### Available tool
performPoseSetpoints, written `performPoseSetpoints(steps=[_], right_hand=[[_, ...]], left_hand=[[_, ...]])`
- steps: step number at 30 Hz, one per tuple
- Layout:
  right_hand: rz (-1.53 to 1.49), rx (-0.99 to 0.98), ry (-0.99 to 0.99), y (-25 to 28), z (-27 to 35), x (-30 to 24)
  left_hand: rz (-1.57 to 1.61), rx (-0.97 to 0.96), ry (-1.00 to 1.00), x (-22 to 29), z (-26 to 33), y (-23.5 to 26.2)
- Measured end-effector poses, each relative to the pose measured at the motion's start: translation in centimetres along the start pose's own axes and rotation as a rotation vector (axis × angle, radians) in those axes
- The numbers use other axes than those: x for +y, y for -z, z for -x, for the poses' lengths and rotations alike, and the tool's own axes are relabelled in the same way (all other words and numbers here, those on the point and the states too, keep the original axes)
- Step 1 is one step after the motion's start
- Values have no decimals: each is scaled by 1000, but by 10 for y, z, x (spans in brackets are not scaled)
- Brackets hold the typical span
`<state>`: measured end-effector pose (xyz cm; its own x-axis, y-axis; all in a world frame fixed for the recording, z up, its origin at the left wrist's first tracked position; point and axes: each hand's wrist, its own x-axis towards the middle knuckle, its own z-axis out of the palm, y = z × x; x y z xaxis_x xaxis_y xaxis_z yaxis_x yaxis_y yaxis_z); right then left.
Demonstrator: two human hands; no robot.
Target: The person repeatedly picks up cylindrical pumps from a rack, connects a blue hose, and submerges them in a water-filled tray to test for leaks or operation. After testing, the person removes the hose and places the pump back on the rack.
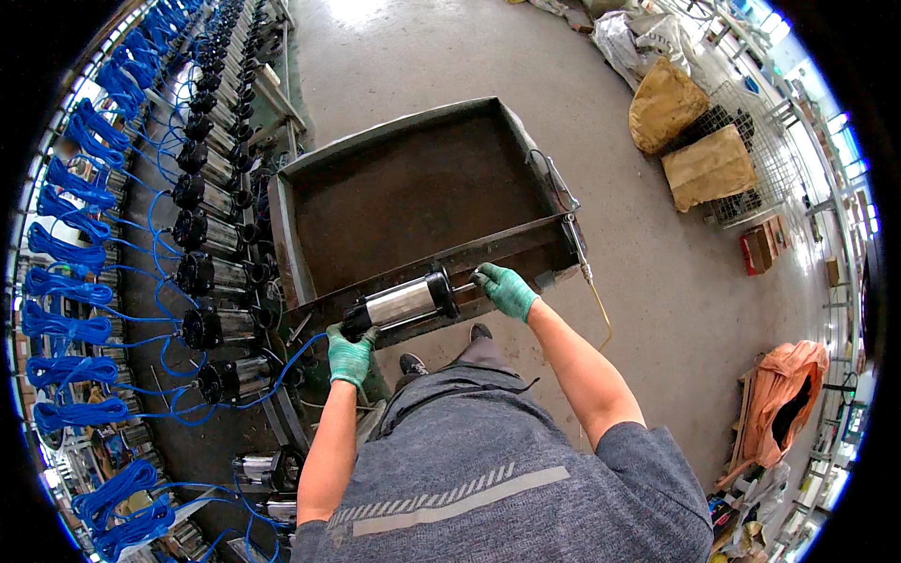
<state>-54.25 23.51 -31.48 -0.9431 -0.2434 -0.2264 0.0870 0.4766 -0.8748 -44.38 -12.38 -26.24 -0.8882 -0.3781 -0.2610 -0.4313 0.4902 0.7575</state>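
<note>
A cylindrical electric pump motor point(402, 302), silver in the middle with black ends, lies across the near ledge of a dark metal tank. My left hand point(350, 357), in a green glove, is closed around its left black end, where a blue cable point(298, 361) runs off to the left. A thin metal rod point(464, 288) stands out from the motor's right end. The gloved fingers of my right hand point(508, 290) are closed on the rod's outer tip; whether the rod belongs to the motor or is separate I cannot tell.
The open tank point(413, 192) has a raised metal rim. An air gun point(575, 239) with a yellowish hose hangs at its right corner. On the left, a long row of similar motors point(211, 235) stands beside coiled blue cables point(66, 281). Sacks point(709, 169) and a wire basket lie at right.
</note>
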Motion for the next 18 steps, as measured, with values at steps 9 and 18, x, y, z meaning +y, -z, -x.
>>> performPoseSetpoints(steps=[9, 18], right_hand=[[271, 79, -32, -19, -8, 15], [-773, -325, -479, 30, 15, -34]], left_hand=[[-39, 1, -6, 7, 2, 2], [65, -32, 5, -15, -8, -1]])
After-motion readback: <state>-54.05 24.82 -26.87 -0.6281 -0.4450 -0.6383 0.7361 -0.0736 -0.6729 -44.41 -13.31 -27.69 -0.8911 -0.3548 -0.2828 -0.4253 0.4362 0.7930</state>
